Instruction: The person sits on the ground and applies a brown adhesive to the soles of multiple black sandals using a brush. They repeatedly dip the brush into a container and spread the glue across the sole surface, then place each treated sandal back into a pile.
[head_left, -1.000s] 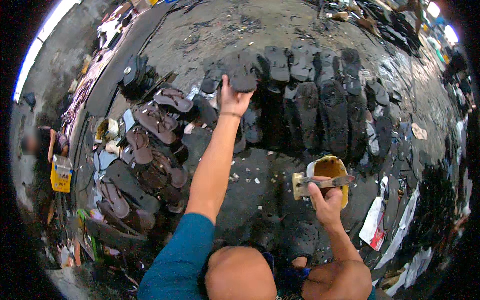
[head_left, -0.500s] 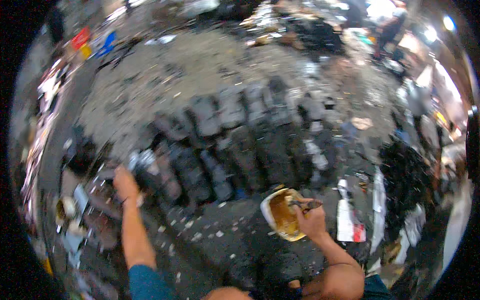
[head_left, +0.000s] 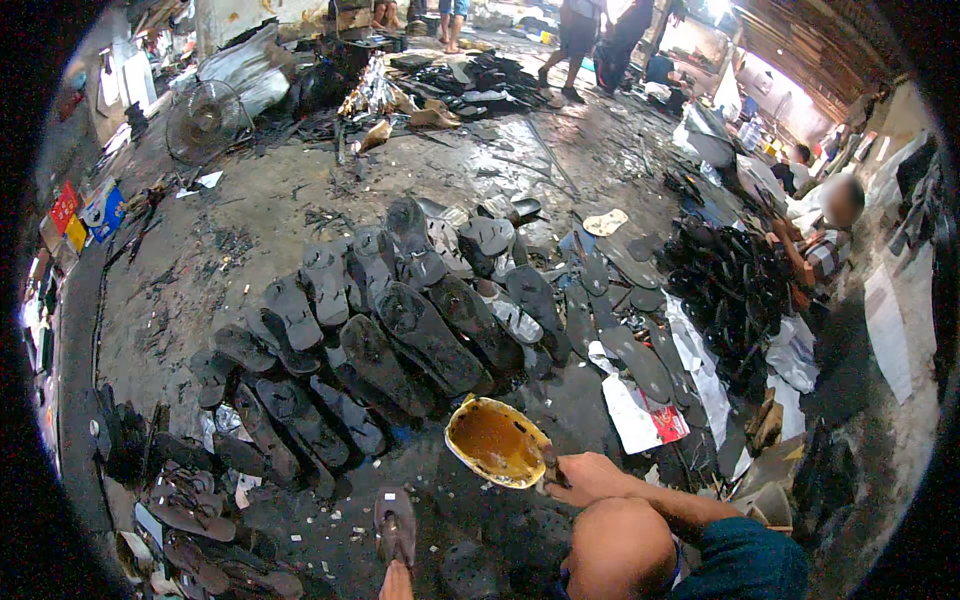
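At the lower middle, my left hand (head_left: pixel 397 582) holds a brown flip-flop (head_left: pixel 395 525) by its lower end, with a small white patch at its top; only part of that hand shows. My right hand (head_left: pixel 590 480) is closed round a dark brush-like tool (head_left: pixel 551 464) at the right rim of a cut-open pale tub (head_left: pixel 541 437). Amber, glue-like liquid (head_left: pixel 488 436) lies inside the tub. Beyond the tub, several dark soles (head_left: pixel 428 335) lie in overlapping rows on the floor.
Strapped sandals (head_left: pixel 187 500) are heaped at lower left. To the right are loose flat soles (head_left: pixel 637 362), white sheets (head_left: pixel 697 350), a large black sandal pile (head_left: pixel 725 295) and a seated person (head_left: pixel 825 245). A fan (head_left: pixel 208 120) stands far left; people walk at the back.
My left hand has come from the pile at left to lower middle, now with a flip-flop. My right hand has shifted from above the tub's inside to its right rim.
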